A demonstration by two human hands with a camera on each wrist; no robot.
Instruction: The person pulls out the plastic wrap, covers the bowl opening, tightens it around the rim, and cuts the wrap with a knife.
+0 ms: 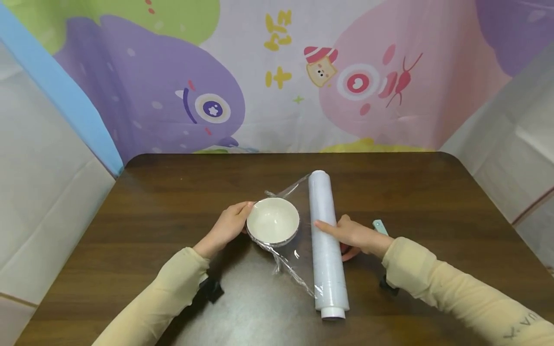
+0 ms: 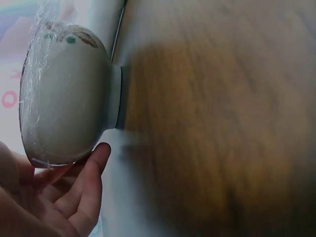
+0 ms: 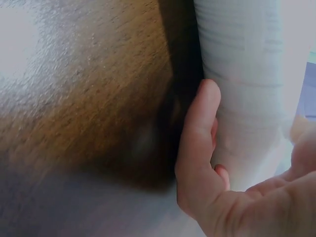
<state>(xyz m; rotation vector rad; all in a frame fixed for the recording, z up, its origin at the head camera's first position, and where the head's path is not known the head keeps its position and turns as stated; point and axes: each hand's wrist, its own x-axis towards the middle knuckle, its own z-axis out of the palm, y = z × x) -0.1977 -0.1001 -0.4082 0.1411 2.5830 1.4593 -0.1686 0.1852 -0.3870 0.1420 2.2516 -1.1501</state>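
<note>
A white bowl [image 1: 273, 221] with a dark rim stands upright near the middle of the table. Its outside carries a green and brown pattern in the left wrist view. My left hand [image 1: 230, 223] grips the bowl's left side, thumb at the rim and fingers below it along the wall. A clear sheet of cling film [image 1: 292, 274] stretches from the bowl to the cling film roll [image 1: 326, 240], its edges bunched into folds. My right hand [image 1: 352, 234] holds the roll around its middle, thumb on top and fingers around the right side and below.
A pale blue-green strip [image 1: 379, 226] with a small hole at its end lies on the dark wooden table [image 1: 173, 192], partly hidden by the right wrist. A printed cloth [image 1: 268, 110] hangs behind the table's far edge.
</note>
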